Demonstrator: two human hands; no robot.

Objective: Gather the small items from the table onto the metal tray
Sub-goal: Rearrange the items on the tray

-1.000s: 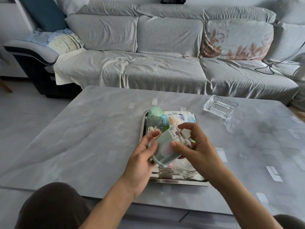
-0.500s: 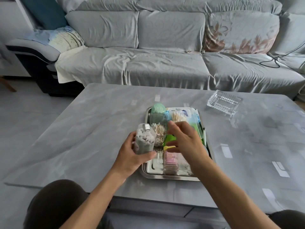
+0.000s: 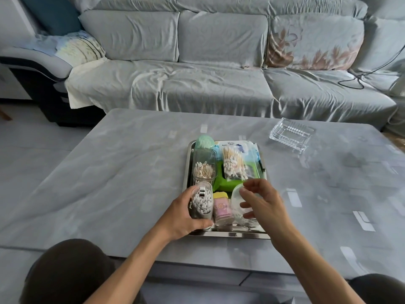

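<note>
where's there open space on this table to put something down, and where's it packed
Bare tabletop runs wide left of the metal tray, and between the tray and the glass dish on the right. The tray itself is packed; the left hand grips a cotton swab jar at its near-left corner.

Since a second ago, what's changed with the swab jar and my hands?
Both hands held the swab jar tilted above the tray; now the left hand alone sets it upright at the near left corner. The right hand let go and hovers open. The glass dish stayed put.
</note>
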